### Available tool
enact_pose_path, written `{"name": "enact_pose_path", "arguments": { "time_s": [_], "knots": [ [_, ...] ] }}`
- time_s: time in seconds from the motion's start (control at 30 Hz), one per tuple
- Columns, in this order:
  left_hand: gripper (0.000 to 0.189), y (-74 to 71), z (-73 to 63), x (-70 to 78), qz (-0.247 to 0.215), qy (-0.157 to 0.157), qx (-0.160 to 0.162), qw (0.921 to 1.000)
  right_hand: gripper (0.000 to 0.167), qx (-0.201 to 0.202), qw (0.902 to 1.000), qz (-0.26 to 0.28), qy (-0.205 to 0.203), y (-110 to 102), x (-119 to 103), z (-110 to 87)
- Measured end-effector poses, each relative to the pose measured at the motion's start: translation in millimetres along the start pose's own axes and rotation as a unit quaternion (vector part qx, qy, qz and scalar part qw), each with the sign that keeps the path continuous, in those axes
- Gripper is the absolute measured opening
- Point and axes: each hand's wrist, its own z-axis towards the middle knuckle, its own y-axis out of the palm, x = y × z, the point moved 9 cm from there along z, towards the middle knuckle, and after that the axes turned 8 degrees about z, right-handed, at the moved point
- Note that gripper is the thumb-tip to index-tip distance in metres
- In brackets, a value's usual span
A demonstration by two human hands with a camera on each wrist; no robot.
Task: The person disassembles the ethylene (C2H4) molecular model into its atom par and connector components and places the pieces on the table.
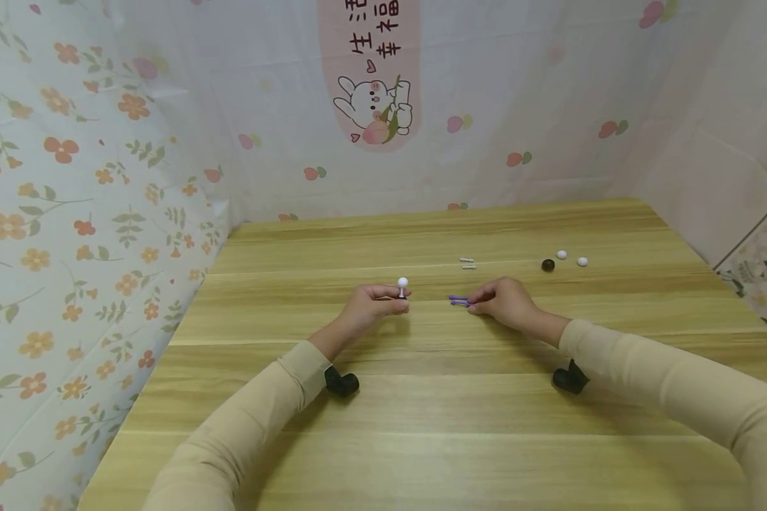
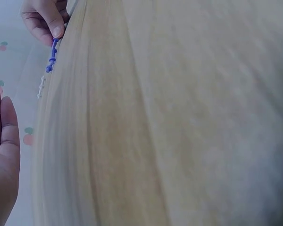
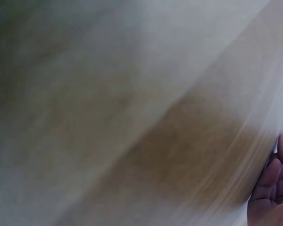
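"Which step is this?"

"Taking up parts, I'd judge — the right hand (image 1: 510,304) pinches the blue sticks (image 1: 458,303) at one end."

"And the left hand (image 1: 363,310)?"

"Gripping the ball piece (image 1: 403,282), white end up, left of the blue sticks — apart from them. Whether it touches the table (image 1: 422,404), I can't tell."

"The next move?"

"Probably calls for parting the blue sticks, left hand steady."

your left hand (image 1: 371,305) holds a small white ball-topped piece (image 1: 403,283), ball uppermost, over the desk (image 1: 422,440). your right hand (image 1: 505,304) pinches two thin purple sticks (image 1: 458,303) that point toward your left. farther off lie two small white pieces (image 1: 468,267), side by side, and to your right a dark ball (image 1: 548,265) sits near two white balls (image 1: 562,255).
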Motion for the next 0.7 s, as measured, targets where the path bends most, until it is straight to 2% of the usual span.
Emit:
{"name": "enact_pose_path", "arguments": {
  "time_s": [0.23, 0.5, 0.7],
  "knots": [
    [0.031, -1.5, -0.7, -2.0, 0.041, -0.006, 0.009, 0.9991, 0.009, -0.004, 0.9999, -0.008, 0.006, 0.6, 1.4, 1.0],
    [0.030, -1.9, -0.6, -0.3, 0.063, 0.000, 0.019, 0.9978, 0.011, -0.006, 0.9999, -0.009, 0.012, 1.4, 0.8, 1.6],
    [0.015, -1.2, -0.3, 0.8, 0.059, 0.007, 0.026, 0.9979, 0.014, -0.004, 0.9999, -0.008, 0.007, 0.7, -0.4, 0.4]
  ]
}}
